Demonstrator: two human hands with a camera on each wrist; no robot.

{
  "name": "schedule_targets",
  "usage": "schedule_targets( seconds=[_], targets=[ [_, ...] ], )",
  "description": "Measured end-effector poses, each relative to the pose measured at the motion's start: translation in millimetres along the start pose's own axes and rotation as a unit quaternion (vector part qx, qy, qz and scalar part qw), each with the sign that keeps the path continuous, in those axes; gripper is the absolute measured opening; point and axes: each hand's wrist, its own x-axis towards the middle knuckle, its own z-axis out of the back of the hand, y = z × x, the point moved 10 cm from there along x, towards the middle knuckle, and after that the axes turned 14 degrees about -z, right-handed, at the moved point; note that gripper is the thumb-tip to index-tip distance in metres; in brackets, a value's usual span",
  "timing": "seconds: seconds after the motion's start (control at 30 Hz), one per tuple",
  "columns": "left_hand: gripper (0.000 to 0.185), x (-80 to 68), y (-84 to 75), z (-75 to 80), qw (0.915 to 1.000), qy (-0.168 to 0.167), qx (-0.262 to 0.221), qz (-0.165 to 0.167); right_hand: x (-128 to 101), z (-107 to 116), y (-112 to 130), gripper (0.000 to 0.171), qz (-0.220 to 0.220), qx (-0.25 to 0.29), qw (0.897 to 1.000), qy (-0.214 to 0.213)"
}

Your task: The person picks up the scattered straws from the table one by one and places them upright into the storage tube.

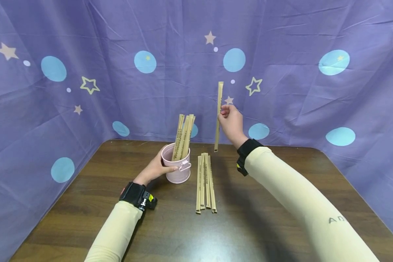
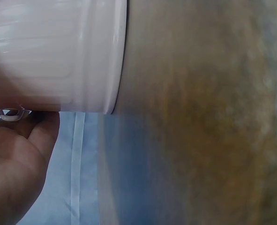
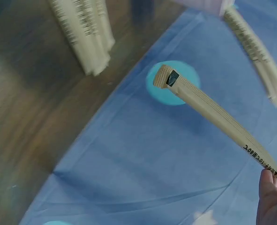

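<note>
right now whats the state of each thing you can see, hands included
pink bucket, roughly upright, open-topped, packets inside
packets in the bucket, standing, leaning, tops above the rim
packets on the table, lying close together in a loose bunch
raised packet, near upright, held in the air
left hand, gripping the bucket
right hand, pinching the raised packet
curtain, hanging, creased
</note>
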Motion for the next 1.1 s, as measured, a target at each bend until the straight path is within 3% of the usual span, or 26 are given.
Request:
schedule_targets(
  seconds=[0.33,0.5,0.73,1.1],
  targets=[
    [0.091,-1.2,-2.7,1.7,0.9998,0.003,0.012,-0.013,-17,-34,51,0.032,0.033,0.065,0.996,0.044],
    [0.091,0.0,-1.6,2.1,0.9999,-0.002,0.013,-0.011,-30,-54,64,0.032,0.048,0.074,0.994,0.065],
    [0.089,0.4,-1.4,0.4,0.9998,0.0,0.017,-0.014,-45,-74,56,0.028,0.047,0.071,0.994,0.072],
    [0.088,-0.1,-7.4,2.0,0.9997,0.0,0.014,-0.019,-60,-98,18,0.027,0.025,0.057,0.994,0.092]
  ],
)
